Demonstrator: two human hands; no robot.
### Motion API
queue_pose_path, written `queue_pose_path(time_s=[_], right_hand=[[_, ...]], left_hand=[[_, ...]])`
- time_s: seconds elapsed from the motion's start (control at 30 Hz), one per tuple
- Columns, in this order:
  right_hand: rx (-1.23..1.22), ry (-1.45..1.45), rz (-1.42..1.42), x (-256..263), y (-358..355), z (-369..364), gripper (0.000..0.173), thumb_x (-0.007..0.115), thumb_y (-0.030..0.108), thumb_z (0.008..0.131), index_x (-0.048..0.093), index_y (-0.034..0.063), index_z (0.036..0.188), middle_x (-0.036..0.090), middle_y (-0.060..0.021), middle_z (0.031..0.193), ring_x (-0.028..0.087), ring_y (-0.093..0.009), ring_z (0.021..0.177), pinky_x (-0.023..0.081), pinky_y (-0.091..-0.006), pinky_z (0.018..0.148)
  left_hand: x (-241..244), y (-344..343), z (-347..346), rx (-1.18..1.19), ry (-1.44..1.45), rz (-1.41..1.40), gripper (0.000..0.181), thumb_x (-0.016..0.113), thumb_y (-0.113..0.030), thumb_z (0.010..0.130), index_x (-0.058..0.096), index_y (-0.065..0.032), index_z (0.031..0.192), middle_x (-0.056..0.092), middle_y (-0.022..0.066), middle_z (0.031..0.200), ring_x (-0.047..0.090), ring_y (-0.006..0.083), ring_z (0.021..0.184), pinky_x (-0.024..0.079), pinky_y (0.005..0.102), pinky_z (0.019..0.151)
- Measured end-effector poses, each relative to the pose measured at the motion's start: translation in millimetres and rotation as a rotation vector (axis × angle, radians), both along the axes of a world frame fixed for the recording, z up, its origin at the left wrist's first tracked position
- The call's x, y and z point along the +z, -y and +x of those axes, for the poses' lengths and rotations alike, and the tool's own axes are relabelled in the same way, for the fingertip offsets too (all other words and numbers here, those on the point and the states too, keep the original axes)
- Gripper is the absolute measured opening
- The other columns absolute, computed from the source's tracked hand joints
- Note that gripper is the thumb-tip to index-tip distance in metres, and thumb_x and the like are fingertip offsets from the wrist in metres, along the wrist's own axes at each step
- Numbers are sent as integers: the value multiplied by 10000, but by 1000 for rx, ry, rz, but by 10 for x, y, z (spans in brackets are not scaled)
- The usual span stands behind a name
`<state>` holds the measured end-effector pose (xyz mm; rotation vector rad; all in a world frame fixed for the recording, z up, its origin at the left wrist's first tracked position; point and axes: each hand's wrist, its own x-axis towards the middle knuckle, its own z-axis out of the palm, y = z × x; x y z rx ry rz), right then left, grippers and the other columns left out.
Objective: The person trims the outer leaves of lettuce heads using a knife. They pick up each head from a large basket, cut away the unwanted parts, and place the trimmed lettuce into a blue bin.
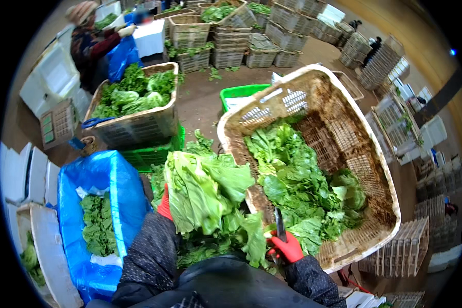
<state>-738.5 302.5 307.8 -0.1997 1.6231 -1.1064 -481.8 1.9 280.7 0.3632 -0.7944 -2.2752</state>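
My left hand (165, 204), in a red glove, grips a large head of leafy green lettuce (200, 188) in front of my lap; its leaves hide most of the fingers. In my right hand (287, 247), also red-gloved, is a knife (280, 225) with its blade pointing up and away from me. A pale piece of leaf shows beside the right thumb. Just beyond that hand a big mud-stained plastic crate (327, 150) leans towards me, with loose green leaves (300, 181) inside. More leaves (204, 250) lie below the held lettuce.
To the left stands a box lined with blue plastic (129, 215), holding lettuce (100, 227). Ahead, a crate of lettuce (138, 123) rests on a green crate (150, 156). A person (90, 48) works beyond it. Stacked crates (229, 46) line the back.
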Motion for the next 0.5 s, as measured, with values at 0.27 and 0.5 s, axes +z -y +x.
queue_pose_path(time_s=[0.27,0.5], right_hand=[[252,-282,10,87,859,145,338,609,227,933,508,40,1196,662,-72,860,650,-150,662,472,-281,515],[1286,-1303,-796,1606,1215,823,336,613,133,793,578,51,1117,598,-69,815,620,-251,739,493,-363,605]], left_hand=[[-271,-457,755,-207,210,1,643,542,-333,941,279,-110,1484,370,135,1484,402,273,1323,316,421,1111],[-342,-1331,940,-166,192,326,617,505,-359,955,296,-96,1473,365,142,1487,386,273,1334,296,421,1122]])
